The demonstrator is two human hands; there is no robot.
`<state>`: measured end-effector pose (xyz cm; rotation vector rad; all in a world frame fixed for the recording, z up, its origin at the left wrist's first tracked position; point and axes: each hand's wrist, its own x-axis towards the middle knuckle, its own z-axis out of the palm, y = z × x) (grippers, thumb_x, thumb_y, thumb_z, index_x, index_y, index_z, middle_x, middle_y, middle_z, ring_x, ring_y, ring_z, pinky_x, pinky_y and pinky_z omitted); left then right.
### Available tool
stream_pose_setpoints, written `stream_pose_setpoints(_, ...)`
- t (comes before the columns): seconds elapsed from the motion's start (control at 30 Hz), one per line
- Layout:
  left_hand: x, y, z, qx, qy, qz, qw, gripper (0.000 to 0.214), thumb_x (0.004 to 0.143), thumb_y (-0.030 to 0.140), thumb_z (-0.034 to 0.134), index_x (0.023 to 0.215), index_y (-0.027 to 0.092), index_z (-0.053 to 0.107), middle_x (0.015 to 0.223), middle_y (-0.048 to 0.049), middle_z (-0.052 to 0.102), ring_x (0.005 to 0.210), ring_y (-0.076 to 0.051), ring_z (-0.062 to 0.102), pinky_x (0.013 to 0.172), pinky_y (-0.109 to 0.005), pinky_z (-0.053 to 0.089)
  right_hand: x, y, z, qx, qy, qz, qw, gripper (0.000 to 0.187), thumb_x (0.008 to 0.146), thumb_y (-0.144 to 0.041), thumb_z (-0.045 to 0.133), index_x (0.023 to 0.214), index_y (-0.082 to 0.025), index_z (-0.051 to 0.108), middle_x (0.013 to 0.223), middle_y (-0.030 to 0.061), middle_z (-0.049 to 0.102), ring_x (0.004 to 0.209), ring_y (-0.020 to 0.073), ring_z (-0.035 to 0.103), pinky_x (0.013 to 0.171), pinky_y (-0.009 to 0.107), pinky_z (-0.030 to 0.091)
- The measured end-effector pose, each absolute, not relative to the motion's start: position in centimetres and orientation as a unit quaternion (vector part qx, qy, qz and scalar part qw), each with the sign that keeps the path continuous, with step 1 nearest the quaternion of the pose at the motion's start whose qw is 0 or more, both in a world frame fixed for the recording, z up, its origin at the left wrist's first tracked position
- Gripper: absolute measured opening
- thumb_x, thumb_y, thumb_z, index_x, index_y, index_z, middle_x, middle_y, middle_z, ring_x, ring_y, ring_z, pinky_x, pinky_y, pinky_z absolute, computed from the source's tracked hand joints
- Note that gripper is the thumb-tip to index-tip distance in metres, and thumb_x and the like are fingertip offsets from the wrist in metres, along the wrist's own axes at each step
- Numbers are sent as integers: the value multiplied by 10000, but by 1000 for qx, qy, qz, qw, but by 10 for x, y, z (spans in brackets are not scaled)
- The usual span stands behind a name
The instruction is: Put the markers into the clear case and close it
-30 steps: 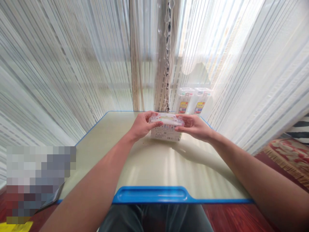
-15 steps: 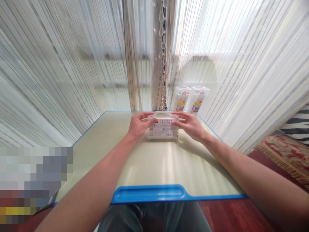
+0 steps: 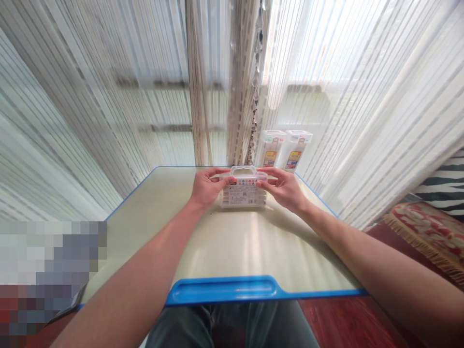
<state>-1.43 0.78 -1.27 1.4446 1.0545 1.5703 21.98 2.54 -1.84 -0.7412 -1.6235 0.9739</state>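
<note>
A clear plastic case with a handle on top point(image 3: 242, 193) stands upright at the far middle of the table, its printed label facing me. My left hand point(image 3: 208, 187) grips its left side near the top, with the fingers across the upper front corner. My right hand point(image 3: 282, 188) holds the opposite side the same way. The case's base rests on the table top point(image 3: 232, 241). My palms and fingers hide parts of the case's upper corners.
Two similar upright clear cases point(image 3: 283, 150) with yellow labels stand behind the far table edge, against sheer striped curtains point(image 3: 108, 96). The table has a blue rim with a blue tray-like groove point(image 3: 221, 291) at the near edge. A patterned rug point(image 3: 427, 237) lies at right.
The case has tilted from leaning with its top toward me to standing upright on the table, and it has shifted slightly left. Both hands stay on its sides.
</note>
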Motion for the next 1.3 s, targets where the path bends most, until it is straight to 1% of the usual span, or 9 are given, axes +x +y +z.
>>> stream_pose_setpoints(0.2, -19, 7, -9, 567, 365, 619, 402, 420, 548, 357, 943, 871, 158, 761, 898, -60, 779, 851, -197, 712, 834, -372, 588, 215, 18, -19, -284, -687, 378, 552, 410, 731, -440, 851, 1068, -235, 741, 1000, 30, 731, 909, 247, 737, 869, 458, 634)
stream_pose_setpoints(0.27, -24, 6, -8, 561, 354, 611, 432, 431, 542, 352, 946, 868, 162, 737, 904, -57, 781, 840, -186, 711, 829, -367, 581, 211, 13, -18, -287, -685, 371, 557, 419, 722, -451, 855, 1063, -233, 743, 1020, 36, 726, 912, 250, 735, 877, 463, 631)
stream_pose_setpoints(0.37, -34, 5, -4, 551, 360, 574, 488, 450, 531, 343, 952, 863, 170, 702, 850, -50, 778, 760, -180, 717, 760, -354, 574, 207, 7, -17, -294, -673, 391, 555, 431, 707, -457, 862, 1052, -234, 735, 1021, 41, 735, 882, 247, 739, 850, 462, 636)
stream_pose_setpoints(0.5, -48, 4, 0, 556, 388, 519, 521, 392, 533, 311, 952, 778, 176, 678, 804, -61, 769, 739, -212, 729, 628, -313, 546, 203, 1, -16, -314, -656, 427, 538, 452, 669, -468, 883, 1011, -235, 702, 1026, 56, 752, 810, 232, 745, 760, 444, 648)
stream_pose_setpoints(0.67, -52, 4, 4, 561, 371, 525, 522, 341, 531, 279, 948, 722, 201, 677, 782, -59, 759, 742, -237, 735, 609, -329, 549, 203, -4, -10, -317, -648, 437, 537, 424, 688, -453, 877, 974, -243, 644, 939, 31, 752, 790, 216, 745, 727, 399, 636)
stream_pose_setpoints(0.77, -51, 4, 6, 555, 371, 536, 517, 353, 502, 294, 956, 704, 212, 679, 788, -66, 752, 755, -263, 735, 633, -373, 564, 202, -7, -5, -322, -645, 436, 539, 423, 686, -453, 877, 958, -255, 621, 919, 22, 742, 777, 214, 742, 724, 401, 633)
stream_pose_setpoints(0.97, -52, 5, 6, 543, 392, 540, 509, 372, 488, 305, 965, 723, 195, 699, 819, -88, 735, 912, -361, 732, 732, -481, 587, 204, -12, 1, -315, -642, 448, 537, 405, 705, -419, 871, 970, -274, 603, 941, 10, 737, 780, 222, 751, 716, 397, 632)
stream_pose_setpoints(1.2, -50, 0, 11, 539, 348, 555, 530, 331, 522, 215, 952, 724, 177, 692, 822, -51, 746, 858, -296, 743, 782, -459, 581, 203, -16, 4, -264, -669, 410, 561, 331, 756, -324, 850, 978, -243, 620, 961, 2, 732, 762, 186, 752, 699, 360, 659)
stream_pose_setpoints(1.3, -47, -4, 16, 525, 301, 562, 563, 295, 544, 137, 937, 728, 181, 710, 831, -34, 764, 833, -243, 743, 791, -389, 574, 203, -18, 6, -206, -698, 347, 591, 263, 794, -227, 819, 998, -231, 654, 1042, 16, 727, 844, 183, 753, 773, 366, 669)
